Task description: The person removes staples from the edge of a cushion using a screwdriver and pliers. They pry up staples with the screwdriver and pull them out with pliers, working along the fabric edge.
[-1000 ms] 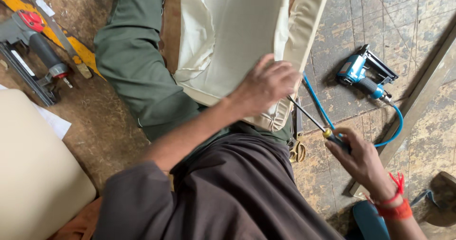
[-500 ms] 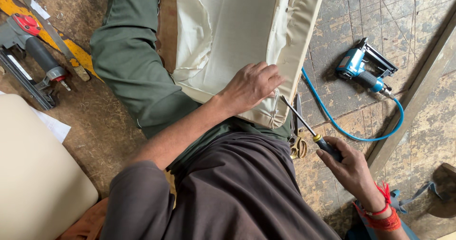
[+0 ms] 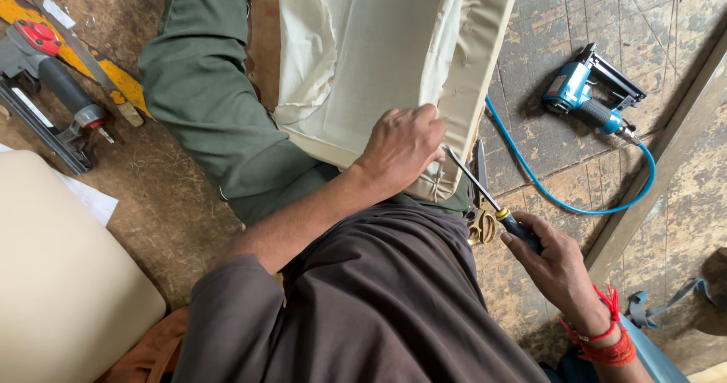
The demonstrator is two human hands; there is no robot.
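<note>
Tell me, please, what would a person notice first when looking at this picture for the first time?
In the middle, the left hand presses on a cream fabric-covered panel lying over the person's lap, while the right hand points a screwdriver at the panel's edge. To the right, a blue pneumatic stapler with its blue hose lies on the worn floor. At far left sits a red and grey tool.

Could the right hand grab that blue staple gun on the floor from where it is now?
Probably not straight away. The right hand is wrapped around a screwdriver, so it is not free. The blue staple gun lies apart on bare floor beyond it, with only its hose between them.
</note>
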